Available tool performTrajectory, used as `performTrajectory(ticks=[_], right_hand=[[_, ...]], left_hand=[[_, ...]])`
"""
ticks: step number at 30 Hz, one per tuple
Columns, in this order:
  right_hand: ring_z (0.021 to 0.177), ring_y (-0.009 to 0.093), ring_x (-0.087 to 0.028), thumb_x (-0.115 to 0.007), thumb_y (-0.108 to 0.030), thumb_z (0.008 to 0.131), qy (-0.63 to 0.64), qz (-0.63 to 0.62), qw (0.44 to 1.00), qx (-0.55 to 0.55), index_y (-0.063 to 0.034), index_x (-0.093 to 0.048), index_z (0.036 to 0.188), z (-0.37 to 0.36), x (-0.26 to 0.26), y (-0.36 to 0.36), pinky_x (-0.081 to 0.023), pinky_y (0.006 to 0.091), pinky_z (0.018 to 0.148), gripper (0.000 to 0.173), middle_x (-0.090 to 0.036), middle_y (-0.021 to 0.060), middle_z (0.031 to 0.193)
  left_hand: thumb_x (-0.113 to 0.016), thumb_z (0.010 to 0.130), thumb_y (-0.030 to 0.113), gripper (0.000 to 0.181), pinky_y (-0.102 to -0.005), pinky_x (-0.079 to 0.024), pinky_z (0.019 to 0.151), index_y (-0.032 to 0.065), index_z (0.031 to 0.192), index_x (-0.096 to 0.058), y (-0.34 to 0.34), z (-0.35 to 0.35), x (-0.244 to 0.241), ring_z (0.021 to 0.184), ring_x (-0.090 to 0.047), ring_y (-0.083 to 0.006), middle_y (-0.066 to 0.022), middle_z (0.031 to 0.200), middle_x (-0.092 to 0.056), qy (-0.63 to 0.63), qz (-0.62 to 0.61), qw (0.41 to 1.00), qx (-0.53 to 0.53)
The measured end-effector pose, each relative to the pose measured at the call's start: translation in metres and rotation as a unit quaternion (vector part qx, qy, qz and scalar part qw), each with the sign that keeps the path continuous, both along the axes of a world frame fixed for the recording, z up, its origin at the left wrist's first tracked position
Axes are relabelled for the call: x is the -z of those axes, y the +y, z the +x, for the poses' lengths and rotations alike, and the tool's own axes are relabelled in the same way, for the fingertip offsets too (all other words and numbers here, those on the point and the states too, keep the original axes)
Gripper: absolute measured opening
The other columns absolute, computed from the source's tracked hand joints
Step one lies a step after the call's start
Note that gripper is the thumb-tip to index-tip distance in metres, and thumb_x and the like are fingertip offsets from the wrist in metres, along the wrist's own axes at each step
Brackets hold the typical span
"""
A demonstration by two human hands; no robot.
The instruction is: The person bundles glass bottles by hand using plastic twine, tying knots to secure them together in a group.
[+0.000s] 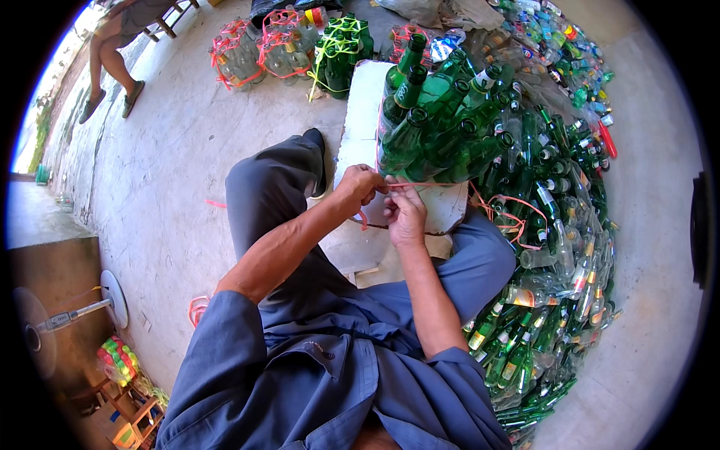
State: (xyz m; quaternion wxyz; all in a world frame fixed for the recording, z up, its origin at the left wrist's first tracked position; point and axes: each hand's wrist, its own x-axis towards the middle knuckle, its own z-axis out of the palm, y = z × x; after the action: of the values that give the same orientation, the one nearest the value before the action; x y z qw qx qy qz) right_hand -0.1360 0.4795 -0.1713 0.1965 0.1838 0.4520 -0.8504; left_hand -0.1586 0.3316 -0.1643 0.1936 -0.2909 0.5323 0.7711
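A cluster of green glass bottles (439, 121) stands upright on a white board (360, 112) in front of me, some of them leaning outward. Pink plastic strapping (424, 184) runs along the near side of the cluster, low on the bottles, and up its left side. My left hand (363, 184) pinches this strapping at the cluster's near left corner. Close beside it, my right hand (406, 212) has its fingertips on the same strapping, palm turned partly up. A short pink end hangs below my left hand. The strapping's longer, loose part trails right over the bottle pile.
A large heap of loose bottles (562, 225) borders my right side. Strapped bundles of clear bottles (236, 53) and green bottles (337, 62) stand on the concrete floor ahead. A pedestal fan (73, 318) is at left. A person's legs (112, 62) show at upper left.
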Motion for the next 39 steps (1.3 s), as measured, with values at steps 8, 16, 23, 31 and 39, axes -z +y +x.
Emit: performTrajectory(ticks=[8, 16, 23, 31, 39], right_hand=[[0.059, 0.009, -0.059, -0.057, -0.012, 0.093, 0.140, 0.267, 0.949, -0.091, 0.0005, -0.070, 0.100, 0.003, 0.011, -0.008, -0.047, 0.0250, 0.057, 0.019, -0.071, 0.0063, 0.079], [0.059, 0.030, -0.063, -0.059, -0.018, 0.091, 0.280, 0.424, 0.860, -0.044, 0.0030, -0.067, 0.081, 0.003, 0.010, -0.020, -0.048, 0.0378, 0.059, 0.024, -0.062, 0.0239, 0.070], [0.061, 0.039, -0.060, -0.057, -0.017, 0.090, 0.279, 0.443, 0.850, -0.055, 0.0027, -0.065, 0.075, 0.008, -0.001, -0.033, -0.047, 0.0400, 0.058, 0.026, -0.061, 0.0248, 0.070], [0.056, 0.013, -0.050, -0.059, -0.019, 0.087, 0.128, 0.319, 0.937, -0.057, 0.0031, -0.061, 0.067, 0.001, 0.006, -0.024, -0.043, 0.0317, 0.058, 0.029, -0.055, 0.0071, 0.055], [0.044, 0.007, -0.038, -0.061, -0.021, 0.088, 0.023, 0.248, 0.964, -0.092, -0.0019, -0.058, 0.064, -0.007, 0.010, -0.009, -0.031, 0.0269, 0.044, 0.030, -0.043, -0.0018, 0.050]], left_hand=[[-0.066, 0.078, 0.007, 0.011, -0.0293, -0.022, 0.038, 0.0023, 0.070, -0.059, -0.005, 0.003, 0.003, 0.039, -0.034, -0.0098, -0.0011, 0.052, -0.046, -0.026, -0.060, 0.997, 0.035], [-0.065, 0.077, 0.006, 0.010, -0.0275, -0.021, 0.041, 0.0110, 0.077, -0.056, -0.024, -0.007, -0.005, 0.043, -0.031, -0.0082, 0.0045, 0.055, -0.040, -0.004, 0.006, 0.997, -0.080], [-0.060, 0.077, 0.006, 0.026, -0.0281, -0.020, 0.042, 0.0172, 0.060, -0.043, -0.017, -0.026, 0.002, 0.041, -0.027, -0.0093, 0.0058, 0.052, -0.032, -0.029, 0.107, 0.989, -0.098], [-0.060, 0.074, 0.003, 0.033, -0.0301, -0.018, 0.038, 0.0187, 0.055, -0.038, -0.025, -0.054, 0.018, 0.035, -0.025, -0.0122, 0.0050, 0.047, -0.029, -0.108, 0.117, 0.971, -0.178], [-0.059, 0.074, -0.003, 0.028, -0.0312, -0.022, 0.036, 0.0136, 0.058, -0.043, -0.014, -0.068, 0.022, 0.035, -0.031, -0.0152, 0.0006, 0.048, -0.034, -0.118, 0.100, 0.958, -0.240]])
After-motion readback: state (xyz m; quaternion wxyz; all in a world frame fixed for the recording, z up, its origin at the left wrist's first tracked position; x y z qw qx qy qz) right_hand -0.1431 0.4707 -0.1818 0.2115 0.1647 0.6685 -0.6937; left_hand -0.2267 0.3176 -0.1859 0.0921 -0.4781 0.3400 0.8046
